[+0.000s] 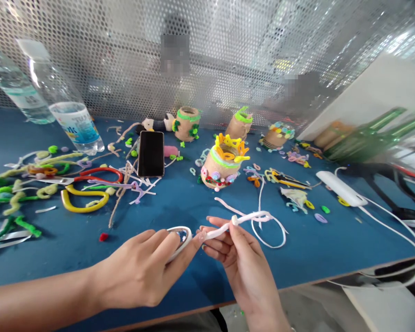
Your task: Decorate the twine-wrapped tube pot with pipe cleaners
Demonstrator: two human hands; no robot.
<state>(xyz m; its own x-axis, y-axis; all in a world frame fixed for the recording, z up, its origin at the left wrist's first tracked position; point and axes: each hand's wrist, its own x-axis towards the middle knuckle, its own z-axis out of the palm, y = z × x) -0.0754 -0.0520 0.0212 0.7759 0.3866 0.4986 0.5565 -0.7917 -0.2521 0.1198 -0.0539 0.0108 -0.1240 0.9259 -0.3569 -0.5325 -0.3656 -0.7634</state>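
My left hand (141, 267) is closed around a white ring-shaped roll (189, 237) that looks like tape, its far side hidden by the fingers. One left fingertip meets the near end of a white pipe cleaner (252, 216). My right hand (244, 258) pinches that white strand between thumb and fingers, palm turned up. Beyond the fingertips the strand runs to a loose loop (284, 237) on the blue table. Past the hands stands a twine-wrapped jar (216, 167) with a yellow crown-like rim and small pompoms.
Red-handled scissors (100, 171), a yellow-handled pair (85, 210) and pipe cleaner scraps lie left. A phone (151, 154) leans near decorated jars (187, 127). Water bottles (78, 127) stand back left. A white power strip (341, 188) and green bottles (373, 136) are at right.
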